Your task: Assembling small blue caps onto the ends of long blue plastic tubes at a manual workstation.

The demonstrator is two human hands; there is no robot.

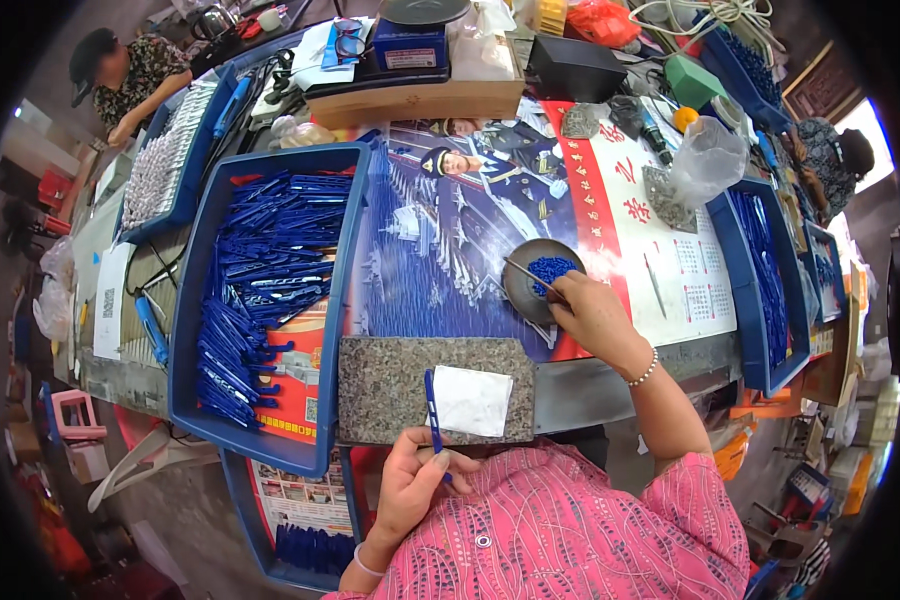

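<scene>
My left hand (415,485) is closed around a slim blue pen barrel (432,405), held nearly upright at the front edge of a speckled stone slab (378,385). A folded white cloth or paper pad (473,402) lies on the slab just right of the barrel. Farther right, my right hand (598,318) pinches a thin stick-like tool (526,273) over a round grey bowl (519,293). Inside the bowl is a heap of small blue parts (550,270). The tool's exact kind is unclear, and my fingers cover one end of it.
A large blue tray (183,345) of blue pen parts stands at left, with a lower blue tray (253,530) below it. Another blue tray (802,340) stands at right. A cardboard box (410,103) and a plastic bag (711,162) sit farther back. Two people work beyond.
</scene>
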